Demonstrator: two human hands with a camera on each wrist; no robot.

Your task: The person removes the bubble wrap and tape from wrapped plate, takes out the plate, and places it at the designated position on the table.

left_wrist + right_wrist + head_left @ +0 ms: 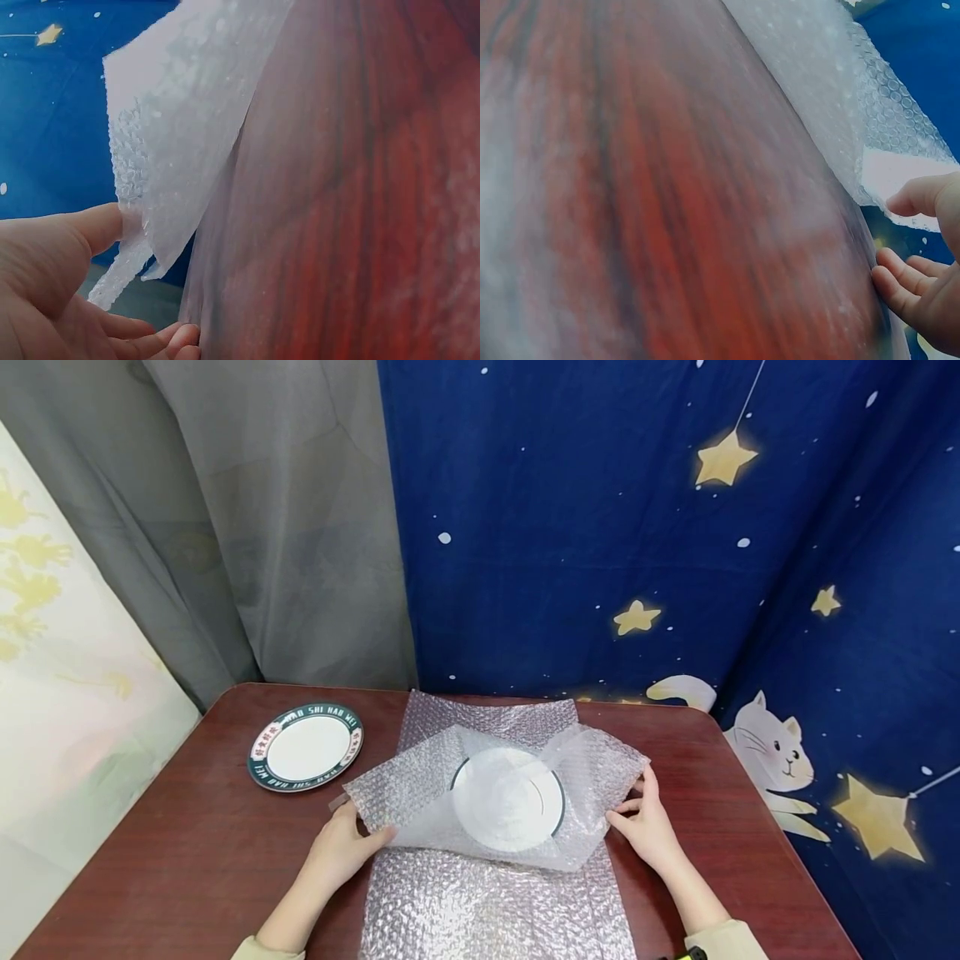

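Middle: round white plate with thin dark green rim (525, 793), veiled by a translucent bubble-wrap sheet (416, 781), near the centre of the reddish-brown wooden table surface (187, 860).
Lie from grip: plate sits between left hand (341, 852) and right hand (651, 831), apart from both, a touch closer to the right.
Axis: plate is round, so no long axis; translucent sheet's long axis runs hand to hand, flaps pointing at the surface's left and right edges.
Left grip: narrow, apparently pinching the left flap, thumb over it.
Right grip: apparently holds the right flap's edge between thumb and index; exact contact partly hidden.
Underlay: long silvery bubble-wrap strip (487, 910), running lengthwise from the surface's far edge toward its near side.
Far left corner: white plate with lettered green rim (307, 747), lying flat, nearer the left hand.
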